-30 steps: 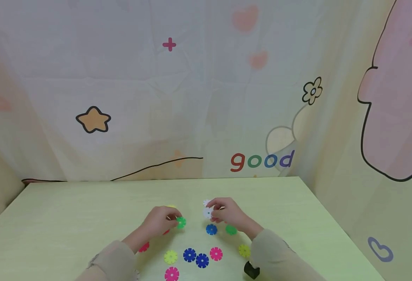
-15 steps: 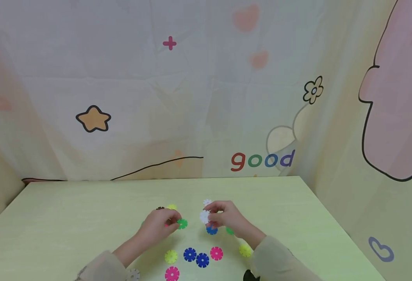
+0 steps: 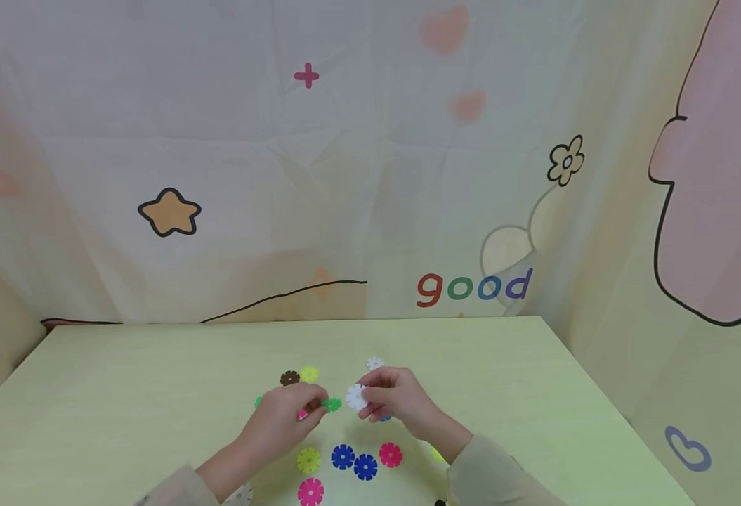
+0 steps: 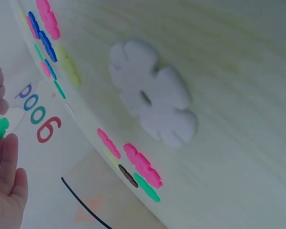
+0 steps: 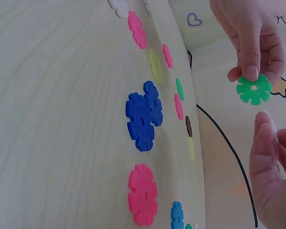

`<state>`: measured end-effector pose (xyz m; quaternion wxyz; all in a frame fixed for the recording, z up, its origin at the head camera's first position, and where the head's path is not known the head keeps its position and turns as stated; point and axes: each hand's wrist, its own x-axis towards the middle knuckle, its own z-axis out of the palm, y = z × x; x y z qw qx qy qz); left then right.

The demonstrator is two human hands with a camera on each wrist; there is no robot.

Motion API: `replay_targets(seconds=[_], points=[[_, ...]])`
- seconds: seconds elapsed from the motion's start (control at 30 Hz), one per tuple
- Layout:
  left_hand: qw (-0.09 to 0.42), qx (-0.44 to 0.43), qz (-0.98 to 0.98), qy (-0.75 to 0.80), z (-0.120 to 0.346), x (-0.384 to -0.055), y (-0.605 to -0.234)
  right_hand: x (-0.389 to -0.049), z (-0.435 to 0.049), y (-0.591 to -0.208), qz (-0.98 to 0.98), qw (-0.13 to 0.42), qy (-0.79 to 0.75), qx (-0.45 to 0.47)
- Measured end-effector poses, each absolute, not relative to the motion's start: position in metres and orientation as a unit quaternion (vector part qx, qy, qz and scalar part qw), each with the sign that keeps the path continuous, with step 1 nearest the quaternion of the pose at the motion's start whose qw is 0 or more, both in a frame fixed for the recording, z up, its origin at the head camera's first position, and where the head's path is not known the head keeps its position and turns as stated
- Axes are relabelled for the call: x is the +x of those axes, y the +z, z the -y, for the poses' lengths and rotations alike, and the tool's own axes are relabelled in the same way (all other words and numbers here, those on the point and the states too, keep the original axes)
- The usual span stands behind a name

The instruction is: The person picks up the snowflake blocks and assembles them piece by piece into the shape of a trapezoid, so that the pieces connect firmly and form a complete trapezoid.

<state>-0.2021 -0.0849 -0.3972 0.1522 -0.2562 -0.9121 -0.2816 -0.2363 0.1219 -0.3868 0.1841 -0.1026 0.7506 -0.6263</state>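
Between thumb and fingers my left hand [image 3: 278, 418] pinches a green snowflake disc [image 3: 333, 405], a flat notched plastic piece. In the head view this disc is seen nearly edge-on; the right wrist view shows the green snowflake disc [image 5: 254, 89] face-on with its centre hole. A white snowflake disc [image 3: 355, 398] is pinched in my right hand [image 3: 404, 402], its face turned towards the left hand. The two discs are held above the table, close together but apart in the head view. Fingers hide part of each disc.
Loose snowflake discs lie around on the table [image 3: 155, 393]: dark blue [image 3: 366, 466], pink [image 3: 310, 492], yellow [image 3: 308, 460], brown [image 3: 290, 378] and white [image 3: 375, 363]. A small black object [image 3: 440, 502] shows at the bottom edge. Behind the table hangs a printed curtain [image 3: 237, 140].
My right hand has moved left and slightly nearer with the white disc, narrowing the gap to the green one. The green disc has turned from face-on to nearly edge-on.
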Motion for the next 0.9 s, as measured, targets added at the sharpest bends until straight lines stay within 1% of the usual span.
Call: replay_targets(seconds=[0.37,0.9], points=[[0.163,-0.269,0.911,-0.268,0.086,-0.199,-0.398,-0.23,-0.117,-0.388,-0.738,0.198,-0.637,-0.099],[0.183,-0.276,0.906,-0.264,0.087,-0.196,-0.398,-0.222,-0.109,-0.388,-0.745,0.191,-0.634,-0.078]])
